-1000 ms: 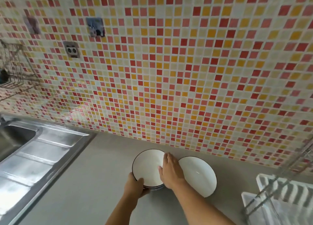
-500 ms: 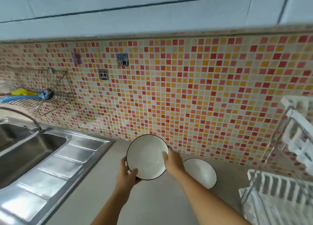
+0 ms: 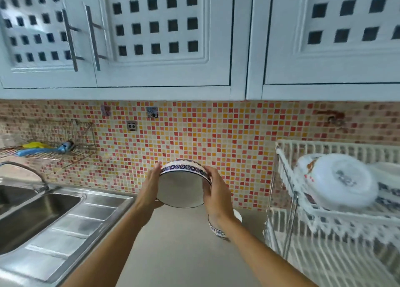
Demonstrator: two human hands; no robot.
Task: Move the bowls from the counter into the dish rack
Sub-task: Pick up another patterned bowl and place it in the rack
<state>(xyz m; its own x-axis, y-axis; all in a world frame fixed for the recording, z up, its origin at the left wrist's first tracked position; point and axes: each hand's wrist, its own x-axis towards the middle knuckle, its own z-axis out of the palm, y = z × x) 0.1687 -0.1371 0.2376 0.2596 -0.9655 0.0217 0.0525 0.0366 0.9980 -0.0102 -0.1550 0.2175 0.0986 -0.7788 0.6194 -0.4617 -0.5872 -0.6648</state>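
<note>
Above the counter, in front of the tiled wall, a bowl was held up in both hands, clear of any surface. It was tipped on edge, the white inside turned toward the camera and the blue patterned band showing along the top. The left hand was closed around the left side of the rim, fingers reaching up its edge; the right hand was closed around the right side, fingers laid over the upper rim. Both forearms were stretched forward and upward, about equally extended.

The dish rack was recorded to the right of the bowl, well apart from it, its upper shelf at roughly the height of the held bowl. White dishes already lay tilted on that shelf, blurred. The right hand was the nearer one to the rack. The next move was judged to be a sideways carry to the right.

A second bowl was noted on the counter below the right wrist and partly hidden by it; it had not yet been moved.
</note>
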